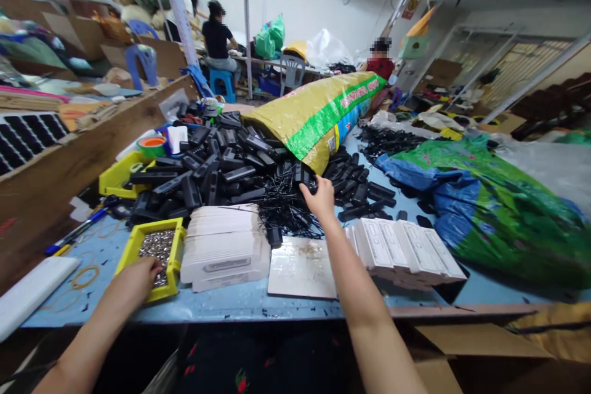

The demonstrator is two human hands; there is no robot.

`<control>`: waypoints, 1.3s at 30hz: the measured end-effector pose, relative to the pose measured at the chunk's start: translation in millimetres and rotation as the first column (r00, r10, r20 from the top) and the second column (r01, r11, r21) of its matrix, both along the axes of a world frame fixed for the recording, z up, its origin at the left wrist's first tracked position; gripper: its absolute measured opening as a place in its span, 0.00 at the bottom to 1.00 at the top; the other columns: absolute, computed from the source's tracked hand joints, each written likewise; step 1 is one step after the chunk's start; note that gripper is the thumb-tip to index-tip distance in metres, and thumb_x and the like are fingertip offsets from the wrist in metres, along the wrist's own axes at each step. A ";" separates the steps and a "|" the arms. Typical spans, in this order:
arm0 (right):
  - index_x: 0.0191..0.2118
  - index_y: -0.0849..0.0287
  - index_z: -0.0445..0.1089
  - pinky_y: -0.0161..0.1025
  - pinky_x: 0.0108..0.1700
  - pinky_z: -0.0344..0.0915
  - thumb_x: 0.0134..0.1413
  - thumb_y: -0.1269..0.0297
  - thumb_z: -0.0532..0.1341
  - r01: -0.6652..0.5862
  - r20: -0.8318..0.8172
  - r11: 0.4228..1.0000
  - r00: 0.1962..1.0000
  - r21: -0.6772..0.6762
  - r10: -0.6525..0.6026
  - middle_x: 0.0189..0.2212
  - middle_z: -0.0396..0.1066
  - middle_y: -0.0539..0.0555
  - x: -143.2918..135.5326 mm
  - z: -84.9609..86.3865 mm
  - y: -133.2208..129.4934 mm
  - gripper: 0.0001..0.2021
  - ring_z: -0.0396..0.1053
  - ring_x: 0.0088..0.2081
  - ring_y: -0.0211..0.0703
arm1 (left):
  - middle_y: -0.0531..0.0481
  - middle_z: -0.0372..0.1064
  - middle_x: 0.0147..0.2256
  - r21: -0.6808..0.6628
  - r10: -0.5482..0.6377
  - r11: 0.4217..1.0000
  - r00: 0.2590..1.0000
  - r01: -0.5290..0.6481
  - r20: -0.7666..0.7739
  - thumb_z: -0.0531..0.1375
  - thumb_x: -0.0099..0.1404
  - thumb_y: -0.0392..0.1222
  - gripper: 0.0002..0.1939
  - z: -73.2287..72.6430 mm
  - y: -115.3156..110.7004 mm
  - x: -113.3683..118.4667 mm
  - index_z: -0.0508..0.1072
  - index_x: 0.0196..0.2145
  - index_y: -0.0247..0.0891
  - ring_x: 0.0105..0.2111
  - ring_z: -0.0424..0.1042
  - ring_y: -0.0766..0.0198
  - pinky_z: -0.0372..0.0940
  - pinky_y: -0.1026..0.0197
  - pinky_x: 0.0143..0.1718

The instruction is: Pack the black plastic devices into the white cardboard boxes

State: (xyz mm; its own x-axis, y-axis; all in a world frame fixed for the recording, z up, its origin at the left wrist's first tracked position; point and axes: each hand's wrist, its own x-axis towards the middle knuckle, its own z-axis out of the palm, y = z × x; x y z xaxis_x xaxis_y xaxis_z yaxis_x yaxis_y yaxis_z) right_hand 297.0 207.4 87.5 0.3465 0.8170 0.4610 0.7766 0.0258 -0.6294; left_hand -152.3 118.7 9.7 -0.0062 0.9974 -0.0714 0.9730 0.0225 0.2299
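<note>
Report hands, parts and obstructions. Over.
Left hand in yellow tray, at small metal pieces. Right hand at black parts, grip unclear. Yellow-green bag overlies some parts, may crowd right hand.

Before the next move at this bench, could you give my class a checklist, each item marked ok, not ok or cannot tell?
1. Left hand at the metal bits in the yellow tray: ok.
2. Yellow tray upright: ok.
3. Right hand at the black pieces: ok.
4. Right hand's grip: cannot tell, partly hidden.
5. White board clean: not ok, brownish specks show.
6. White stack beside the tray squared up: not ok, edges uneven.
</note>
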 end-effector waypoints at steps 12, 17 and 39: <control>0.41 0.71 0.69 0.40 0.52 0.56 0.47 0.56 0.62 -0.101 -0.105 0.995 0.989 0.010 0.102 0.42 0.67 0.62 0.6 -23.7 37.8 0.21 0.63 0.43 0.42 | 0.48 0.73 0.28 -0.055 0.162 0.966 0.424 -0.253 0.891 0.67 0.44 0.54 0.21 14.8 -48.6 92.5 0.74 0.29 0.35 0.28 0.71 0.62 0.67 0.62 0.33; 0.36 0.69 0.68 0.38 0.49 0.58 0.46 0.56 0.62 -0.082 -0.220 0.995 0.971 0.049 0.091 0.36 0.68 0.58 -14.1 -18.7 37.5 0.18 0.64 0.39 0.40 | 0.48 0.73 0.28 -0.166 0.188 0.975 0.157 -0.146 0.970 0.69 0.44 0.51 0.19 17.7 -39.7 159.3 0.75 0.30 0.33 0.28 0.71 0.64 0.67 0.63 0.34; 0.32 0.56 0.57 0.32 0.28 0.60 0.48 0.59 0.59 0.126 -0.923 0.941 -0.190 0.314 0.334 0.20 0.55 0.42 -95.8 -28.1 -142.1 0.10 0.57 0.21 0.31 | 0.55 0.68 0.25 -0.288 0.301 0.953 -0.166 0.094 0.939 0.70 0.47 0.37 0.17 17.5 -76.7 235.9 0.65 0.29 0.34 0.28 0.68 0.72 0.63 0.70 0.33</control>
State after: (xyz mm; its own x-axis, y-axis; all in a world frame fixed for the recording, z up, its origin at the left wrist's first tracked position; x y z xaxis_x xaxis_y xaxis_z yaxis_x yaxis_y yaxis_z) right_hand 201.2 65.4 59.4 0.4856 0.8585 -0.1648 -0.7573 0.3190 -0.5698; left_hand 83.5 42.0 27.2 0.1649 0.9457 -0.2801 -0.3852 0.3232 0.8644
